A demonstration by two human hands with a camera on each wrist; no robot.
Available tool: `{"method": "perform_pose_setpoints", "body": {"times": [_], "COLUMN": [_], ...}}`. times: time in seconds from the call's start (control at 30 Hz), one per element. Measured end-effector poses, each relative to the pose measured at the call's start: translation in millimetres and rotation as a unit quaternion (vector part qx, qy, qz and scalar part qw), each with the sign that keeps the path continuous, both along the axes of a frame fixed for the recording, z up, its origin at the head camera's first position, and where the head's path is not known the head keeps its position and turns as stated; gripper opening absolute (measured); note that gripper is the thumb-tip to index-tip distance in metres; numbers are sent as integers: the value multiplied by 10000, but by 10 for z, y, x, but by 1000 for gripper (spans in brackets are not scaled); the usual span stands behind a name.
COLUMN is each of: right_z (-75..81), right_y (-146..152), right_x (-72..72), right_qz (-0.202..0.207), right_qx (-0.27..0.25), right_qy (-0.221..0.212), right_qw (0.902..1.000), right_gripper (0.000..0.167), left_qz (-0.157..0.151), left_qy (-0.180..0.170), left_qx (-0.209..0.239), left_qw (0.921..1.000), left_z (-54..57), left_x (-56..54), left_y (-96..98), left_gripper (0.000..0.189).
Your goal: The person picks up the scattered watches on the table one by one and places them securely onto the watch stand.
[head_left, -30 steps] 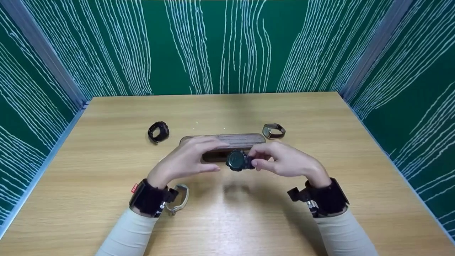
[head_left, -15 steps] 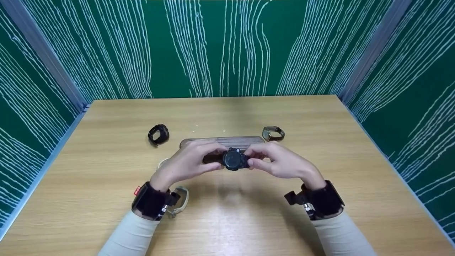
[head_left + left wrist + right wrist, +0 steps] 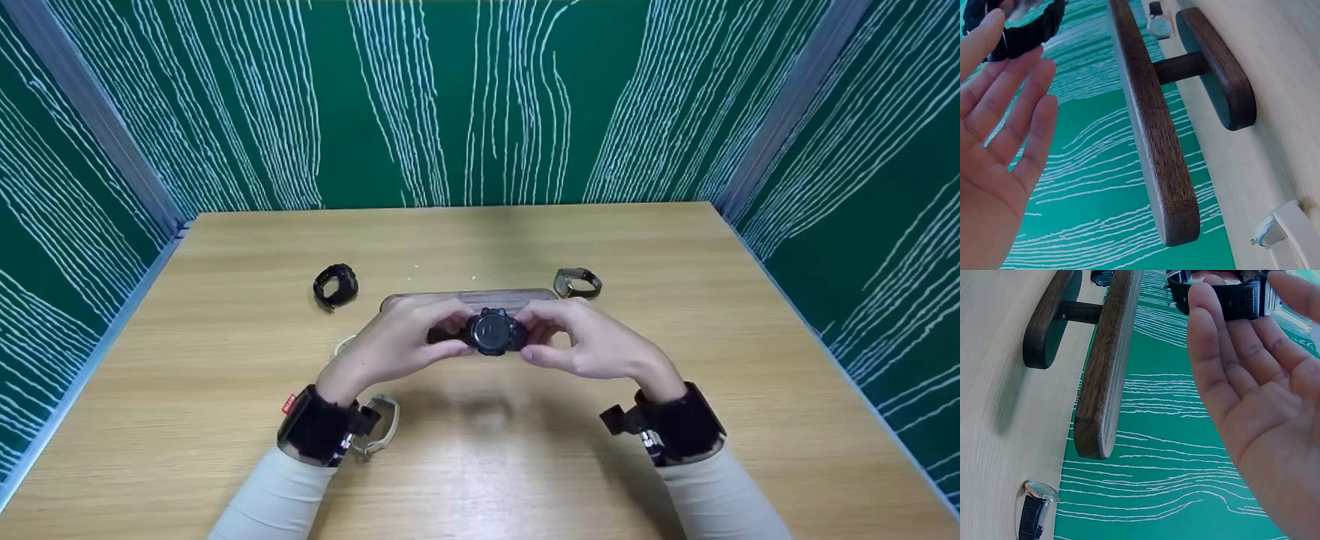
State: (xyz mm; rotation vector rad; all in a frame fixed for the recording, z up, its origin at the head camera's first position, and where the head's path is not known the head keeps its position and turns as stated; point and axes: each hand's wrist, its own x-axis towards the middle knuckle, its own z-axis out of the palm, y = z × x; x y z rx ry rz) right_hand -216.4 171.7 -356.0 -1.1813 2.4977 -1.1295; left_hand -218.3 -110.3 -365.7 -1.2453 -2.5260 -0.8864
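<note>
Both hands hold a black wristwatch point(image 3: 492, 331) with a round dark face, raised over the table in front of a dark wooden watch stand point(image 3: 510, 298). My left hand point(image 3: 397, 337) pinches the watch's left side; the left wrist view shows the thumb on the watch point(image 3: 1027, 36) and fingers spread under its strap. From the right, my right hand point(image 3: 589, 337) grips the other side, its fingertips against the black band point(image 3: 1235, 301) in the right wrist view. The stand's upper bar point(image 3: 1157, 129) joins its base point(image 3: 1221, 73) by a short post.
Another black watch point(image 3: 335, 286) lies at the back left, and a dark-strapped watch point(image 3: 577, 283) at the back right. Near my left wrist lies a pale-strapped watch point(image 3: 388, 427). Another pale strap point(image 3: 343, 344) peeks out behind the left hand. Green patterned panels point(image 3: 480, 112) enclose the table.
My left hand has come to the watch and taken hold of its left side. The watch, first in the right hand alone, has moved slightly left and turned face-on to the head view.
</note>
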Motion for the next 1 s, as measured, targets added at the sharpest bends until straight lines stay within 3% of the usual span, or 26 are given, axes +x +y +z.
{"method": "perform_pose_setpoints", "body": {"times": [0.37, 0.6, 0.87, 1.0], "right_z": [-31, -52, -99, -112], "right_y": [-45, -70, -95, -104], "right_x": [-41, -59, -86, -92], "right_qz": [-599, -739, -811, -856], "right_qx": [-174, -204, -175, -167], "right_qy": [190, 330, 428, 360], "right_qw": [9979, 9965, 9956, 9955], "right_gripper": [26, 29, 35, 33], "left_qz": [337, 577, 630, 668], "left_qy": [123, -84, -150, -386], "left_qx": [-73, 74, 136, 222], "left_qw": [9993, 9983, 9978, 9968], "left_z": [18, 6, 8, 4], "left_x": [6, 6, 5, 6], "left_y": [19, 33, 44, 43], "left_gripper": [34, 39, 34, 32]}}
